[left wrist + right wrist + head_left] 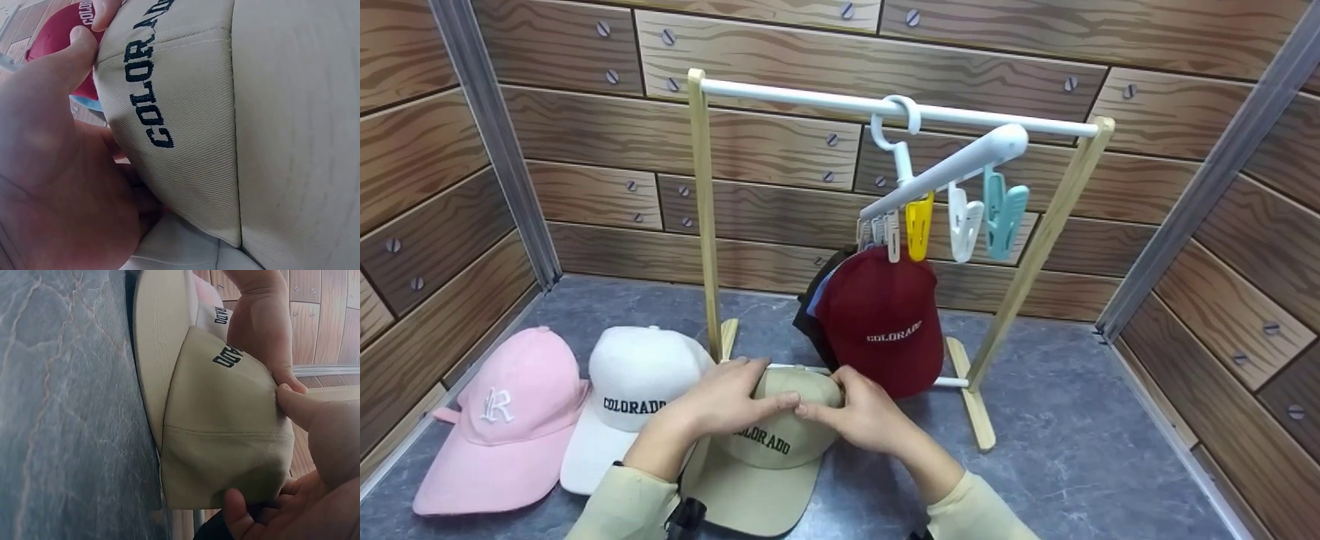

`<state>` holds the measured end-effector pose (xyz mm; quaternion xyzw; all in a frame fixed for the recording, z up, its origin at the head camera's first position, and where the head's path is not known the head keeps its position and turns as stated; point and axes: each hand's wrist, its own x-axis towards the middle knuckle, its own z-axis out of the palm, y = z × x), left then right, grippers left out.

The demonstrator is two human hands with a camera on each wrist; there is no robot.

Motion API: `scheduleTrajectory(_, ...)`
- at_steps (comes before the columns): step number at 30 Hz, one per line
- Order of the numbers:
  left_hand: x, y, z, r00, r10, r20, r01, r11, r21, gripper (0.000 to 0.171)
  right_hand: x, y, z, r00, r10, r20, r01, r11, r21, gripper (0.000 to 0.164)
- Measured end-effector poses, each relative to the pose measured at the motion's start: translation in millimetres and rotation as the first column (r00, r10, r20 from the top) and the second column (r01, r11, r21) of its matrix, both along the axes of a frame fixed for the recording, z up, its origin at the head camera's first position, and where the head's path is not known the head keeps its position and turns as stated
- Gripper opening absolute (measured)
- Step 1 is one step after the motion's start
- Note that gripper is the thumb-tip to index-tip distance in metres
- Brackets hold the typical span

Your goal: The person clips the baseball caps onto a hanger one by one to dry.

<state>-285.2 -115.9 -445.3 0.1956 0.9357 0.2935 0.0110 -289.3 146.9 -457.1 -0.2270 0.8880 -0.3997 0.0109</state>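
A beige baseball cap [761, 487] with dark COLORADO lettering sits on the grey surface, brim toward me. My left hand [718, 401] grips its crown from the left, thumb over the front and fingers behind. On the other side my right hand [874, 415] holds the crown, its thumb meeting the left thumb near the top. In the left wrist view the left fingers are partly hidden behind the cap [185, 112]. The right wrist view shows the right fingers [239, 512] curled round the crown's back edge. A white COLORADO cap [649, 367] stands beside the left hand.
A pink cap [521, 405] lies at far left. Behind the hands, a wooden rack [701, 210] carries a white hanger [952, 169] with several clips. A maroon cap [885, 300] hangs from it, darker and blue caps behind. Wood-patterned walls [607, 142] enclose the surface.
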Motion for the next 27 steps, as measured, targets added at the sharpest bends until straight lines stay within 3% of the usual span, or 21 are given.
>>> scheduleTrajectory(14,1.2,0,2.3,0.999,0.023,0.046,-0.024,0.999,0.022,0.094,-0.5,2,3.3,0.998,0.043,0.036,-0.042,0.999,-0.025,0.054)
scheduleTrajectory(27,-1.5,3,1.2,1.0,-0.012,-0.005,0.012,1.0,0.028,0.078,2.2,6,12.0,0.997,0.064,0.038,-0.063,0.998,-0.026,0.052)
